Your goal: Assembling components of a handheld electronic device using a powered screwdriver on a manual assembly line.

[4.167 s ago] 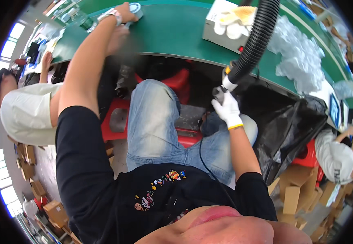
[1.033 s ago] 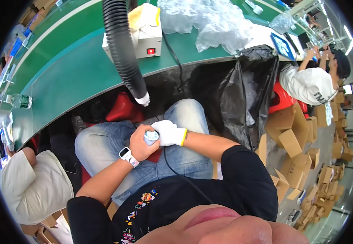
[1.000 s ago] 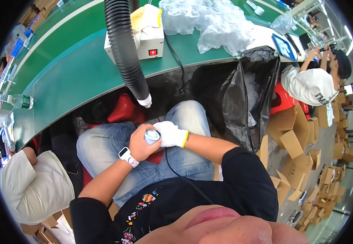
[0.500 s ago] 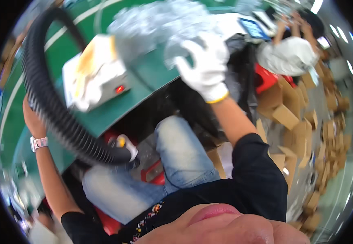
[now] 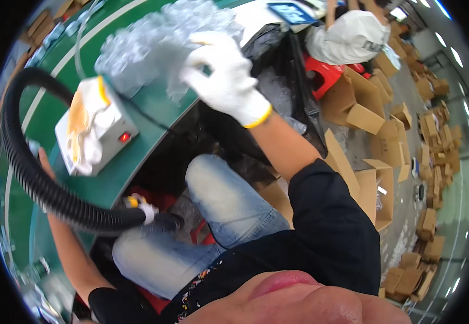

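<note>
My right hand (image 5: pixel 221 75), in a white knitted glove with a yellow cuff, is raised over the table's near edge. Its thumb and fingers curl round into a ring, apparently on a clear plastic piece (image 5: pixel 177 86) that blends with the pile behind. Heaped beyond it is that pile of clear plastic pieces (image 5: pixel 137 56). My bare left hand (image 5: pixel 46 166) rests by the table on the far side of a thick black corrugated hose (image 5: pixel 64 202), which covers most of it. Only some finger shows; whether it holds anything is hidden.
On the green table (image 5: pixel 142 137) stands a white box (image 5: pixel 110 137) with a lit red switch and stained gloves (image 5: pixel 83 127) on top. A black plastic bag (image 5: pixel 304 81) hangs at the right. Open cardboard boxes (image 5: pixel 353 100) stand beyond. Another person in white (image 5: pixel 348 38) sits far right.
The view has shifted, so the table and box sit differently in it. My right hand's fingers have drawn closer together. The hose now covers my left wrist and its watch.
</note>
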### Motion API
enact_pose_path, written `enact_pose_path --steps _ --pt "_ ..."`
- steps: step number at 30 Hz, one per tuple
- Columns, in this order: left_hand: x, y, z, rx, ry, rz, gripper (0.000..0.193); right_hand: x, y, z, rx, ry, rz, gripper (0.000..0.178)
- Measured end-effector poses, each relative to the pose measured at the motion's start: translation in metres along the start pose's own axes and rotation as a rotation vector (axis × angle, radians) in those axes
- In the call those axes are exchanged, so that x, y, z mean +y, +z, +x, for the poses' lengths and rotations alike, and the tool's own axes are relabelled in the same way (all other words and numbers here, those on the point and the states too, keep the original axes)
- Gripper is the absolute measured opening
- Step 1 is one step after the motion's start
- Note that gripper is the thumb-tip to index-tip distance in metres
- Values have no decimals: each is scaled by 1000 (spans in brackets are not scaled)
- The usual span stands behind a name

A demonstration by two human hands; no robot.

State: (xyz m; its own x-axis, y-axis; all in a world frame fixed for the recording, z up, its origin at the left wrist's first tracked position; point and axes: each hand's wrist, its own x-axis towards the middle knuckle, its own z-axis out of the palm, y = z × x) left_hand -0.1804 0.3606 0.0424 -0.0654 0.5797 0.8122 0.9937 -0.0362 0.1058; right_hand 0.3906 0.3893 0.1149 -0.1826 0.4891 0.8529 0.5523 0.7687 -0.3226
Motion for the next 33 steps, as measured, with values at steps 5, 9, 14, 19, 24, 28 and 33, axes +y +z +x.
enact_pose_path --steps 5,9,14,19,24,28,33 --pt "204 -128 -116 -147 -595 -822 37 -70 -38 -69 -125 569 885 29" --pt "321 -149 -156 -444 -1285 -1620 55 -133 -3 -125 -184 657 1035 40" --pt "330 -114 -183 -336 -1395 -2108 60 -187 33 -152 -490 599 731 48" --pt "366 -124 -189 -235 -1072 -1863 45 -169 29 -169 -670 506 489 54" --pt "353 -101 -206 -448 -1015 -1726 38 -155 -1 -172 -778 496 385 46" --pt "356 -78 -210 -391 -1071 -1840 29 -141 -13 -176 -792 539 373 36" --pt "346 -79 -202 -255 -1259 -2128 31 -115 -47 -175 -1012 632 736 26"
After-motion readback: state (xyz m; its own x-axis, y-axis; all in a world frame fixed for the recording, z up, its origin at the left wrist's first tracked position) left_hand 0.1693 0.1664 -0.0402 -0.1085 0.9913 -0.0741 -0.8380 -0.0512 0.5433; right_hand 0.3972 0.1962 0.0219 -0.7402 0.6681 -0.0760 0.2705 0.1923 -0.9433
